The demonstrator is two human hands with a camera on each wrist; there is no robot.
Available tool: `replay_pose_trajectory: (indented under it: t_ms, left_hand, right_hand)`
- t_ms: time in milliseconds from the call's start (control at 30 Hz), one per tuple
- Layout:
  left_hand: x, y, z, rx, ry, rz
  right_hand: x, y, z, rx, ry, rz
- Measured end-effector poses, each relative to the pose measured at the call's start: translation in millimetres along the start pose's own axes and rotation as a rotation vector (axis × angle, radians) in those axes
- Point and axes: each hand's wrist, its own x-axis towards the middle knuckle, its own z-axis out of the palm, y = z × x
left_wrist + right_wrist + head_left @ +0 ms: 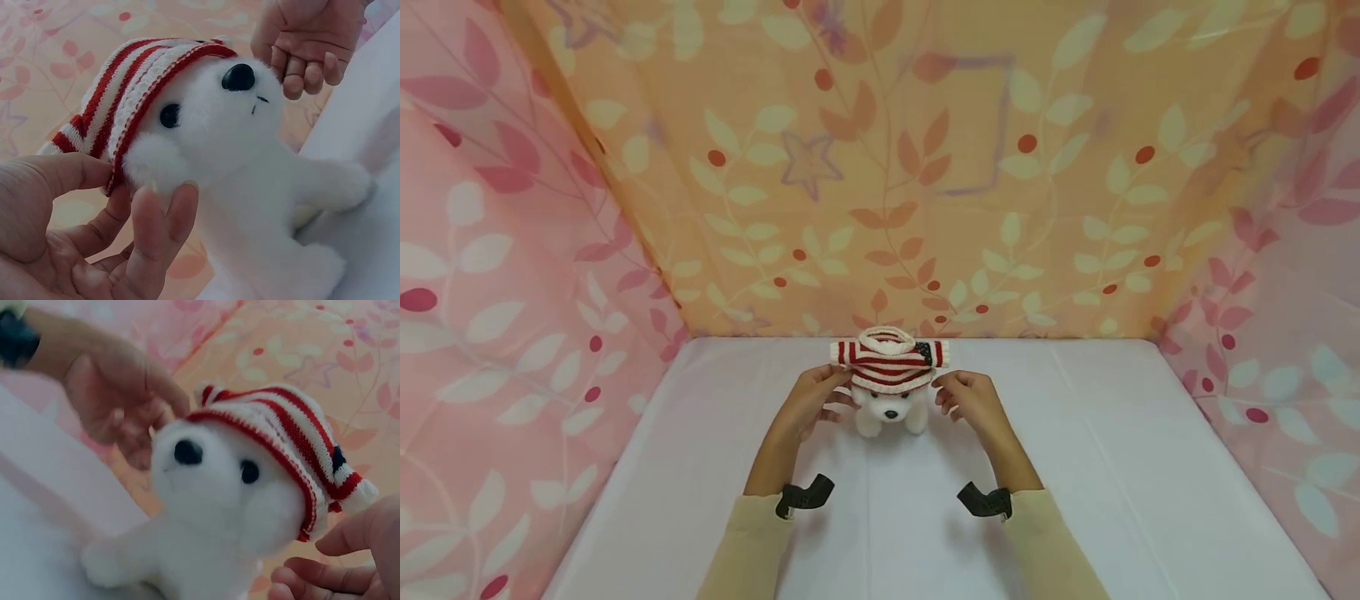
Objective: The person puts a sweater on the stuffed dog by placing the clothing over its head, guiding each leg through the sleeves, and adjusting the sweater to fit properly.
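Red-striped sweater (889,367) atop plush dog's head (880,407)

A red-and-white striped knit sweater (891,372) sits over the head of a white plush toy (892,411) on the desk (1090,467); the left hand (817,398) touches its hem, the right hand (976,402) just beside it.
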Motion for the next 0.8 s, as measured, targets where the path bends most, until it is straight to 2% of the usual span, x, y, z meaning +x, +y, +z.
replay_pose_trajectory:
  t_ms: [133,233,500,667,800]
  left_hand:
    - [0.3,-1.7,2.8,-0.031,-0.008,0.018]
    - [-1.0,-4.0,2.0,-0.037,-0.010,0.021]
    - [-2.9,-6.2,-0.7,-0.028,-0.012,0.032]
    - [-4.2,-7.8,2.0,-0.020,-0.021,0.010]
    - [-1.5,-7.9,6.2,-0.044,-0.030,0.007]
  right_hand:
    - [-2.7,-0.5,-2.1,0.179,-0.116,0.036]
    - [-4.3,-1.8,-2.3,0.244,-0.154,0.043]
    - [-4.7,-1.0,2.2,0.270,-0.143,0.079]
    - [-5.4,1.8,6.3,0.271,-0.115,0.112]
    - [-6.2,1.2,7.6,0.300,-0.092,0.104]
